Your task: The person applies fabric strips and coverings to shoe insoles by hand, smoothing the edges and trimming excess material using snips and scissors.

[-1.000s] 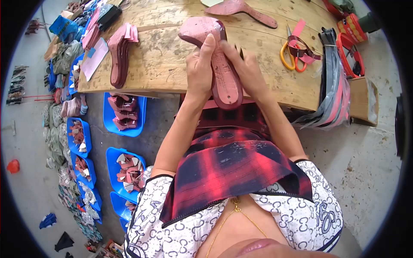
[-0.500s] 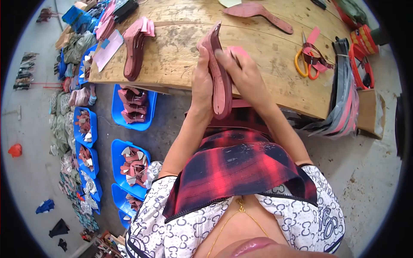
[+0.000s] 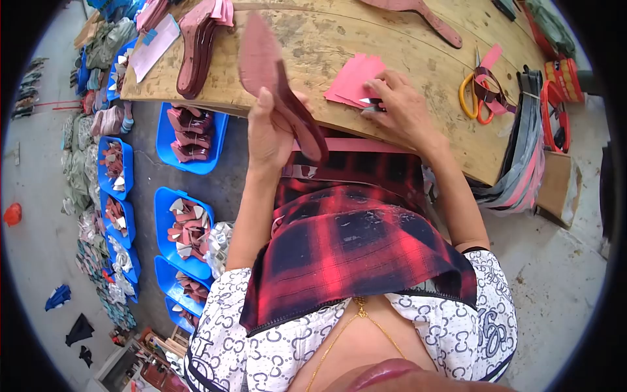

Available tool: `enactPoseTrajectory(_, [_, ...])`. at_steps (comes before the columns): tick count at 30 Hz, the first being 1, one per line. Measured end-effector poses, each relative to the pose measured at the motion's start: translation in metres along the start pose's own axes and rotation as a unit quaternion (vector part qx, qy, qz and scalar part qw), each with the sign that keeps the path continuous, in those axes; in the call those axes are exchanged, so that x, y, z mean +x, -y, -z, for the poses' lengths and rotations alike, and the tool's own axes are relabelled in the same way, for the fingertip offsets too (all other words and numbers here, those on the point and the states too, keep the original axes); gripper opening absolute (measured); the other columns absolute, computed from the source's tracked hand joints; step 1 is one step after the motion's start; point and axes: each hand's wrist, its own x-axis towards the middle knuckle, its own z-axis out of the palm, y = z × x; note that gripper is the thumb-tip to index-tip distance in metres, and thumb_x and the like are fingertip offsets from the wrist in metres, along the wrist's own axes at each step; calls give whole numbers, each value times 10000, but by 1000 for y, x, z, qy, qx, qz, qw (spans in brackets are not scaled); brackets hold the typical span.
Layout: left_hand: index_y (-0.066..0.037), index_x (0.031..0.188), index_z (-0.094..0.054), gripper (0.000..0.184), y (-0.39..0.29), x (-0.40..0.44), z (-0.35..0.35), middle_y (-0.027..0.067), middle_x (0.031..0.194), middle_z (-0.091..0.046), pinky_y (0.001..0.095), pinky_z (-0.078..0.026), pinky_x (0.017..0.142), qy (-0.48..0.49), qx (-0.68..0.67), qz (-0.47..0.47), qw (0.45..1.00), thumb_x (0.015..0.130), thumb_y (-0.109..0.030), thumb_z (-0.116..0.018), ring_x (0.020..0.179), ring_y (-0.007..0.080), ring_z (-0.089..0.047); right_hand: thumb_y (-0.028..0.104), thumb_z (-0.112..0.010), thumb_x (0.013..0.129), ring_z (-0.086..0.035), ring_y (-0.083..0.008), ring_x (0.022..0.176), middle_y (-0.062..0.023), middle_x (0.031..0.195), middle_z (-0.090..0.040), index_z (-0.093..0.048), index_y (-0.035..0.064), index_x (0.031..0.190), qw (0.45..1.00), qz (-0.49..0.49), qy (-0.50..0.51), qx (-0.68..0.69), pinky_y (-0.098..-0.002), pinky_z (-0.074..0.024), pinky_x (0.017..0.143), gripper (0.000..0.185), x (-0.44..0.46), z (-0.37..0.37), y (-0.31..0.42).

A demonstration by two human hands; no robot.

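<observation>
My left hand (image 3: pixel 271 137) grips a pink shoe insole (image 3: pixel 258 62) with a dark red edge. Its broad forefoot points up and away, while its heel hangs over the table's front edge. My right hand (image 3: pixel 406 108) rests at the right side of a small stack of pink sheets (image 3: pixel 353 78). Its curled fingers hold a small tool with metal blades (image 3: pixel 372 103), mostly hidden by the hand; the exact kind is hard to make out. Fingertips appear to touch the top sheet.
A bundle of insoles (image 3: pixel 196 49) lies at the table's left. Orange-handled scissors (image 3: pixel 467 98) and a dark strip sit right, beside hanging strips (image 3: pixel 530 124). Another insole (image 3: pixel 418 10) is at the back. Blue bins (image 3: pixel 163 228) of parts stand on the floor at left.
My left hand has moved left with the insole, whose top face has turned. My right hand has left the insole and moved right to the pink sheets. The view has shifted slightly.
</observation>
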Motion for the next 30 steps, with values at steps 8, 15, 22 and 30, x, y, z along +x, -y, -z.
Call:
enactPoseTrajectory(8, [2, 1080, -646, 219, 33, -5, -46, 65, 1039, -684, 264, -494, 860, -2, 71, 61, 996, 883, -91, -626, 931, 122, -640, 212, -684, 838, -570, -193, 850, -64, 891, -576, -615, 44, 999, 969, -98, 29, 223, -320, -452, 753, 243, 7, -6, -36])
enactPoseTrajectory(15, [-14, 1056, -646, 198, 61, 29, -63, 19, 957, -674, 255, -498, 783, 24, 59, 132, 989, 923, -157, -615, 849, 77, -613, 178, -584, 916, -538, -108, 812, -26, 926, -637, -588, 28, 905, 843, -272, -276, 374, -246, -435, 683, 150, 5, 14, -43])
enactPoseTrajectory(22, [24, 1098, -627, 250, 49, 16, -94, 39, 975, -662, 250, -509, 763, 51, 136, 63, 987, 915, -146, -641, 856, 84, -608, 86, -629, 882, -634, -266, 1045, -112, 1116, -669, -633, 87, 924, 971, 16, -235, 34, -344, -506, 840, 42, -16, 44, 10])
enactPoseTrajectory(30, [31, 1095, -641, 234, 43, -1, -92, 40, 948, -675, 280, -529, 796, -3, 169, 60, 984, 928, -130, -608, 852, 111, -639, 214, -621, 936, -385, 17, 480, 78, 642, -532, -633, 94, 837, 696, -331, -217, 600, -178, -271, 427, 156, -38, 29, 2])
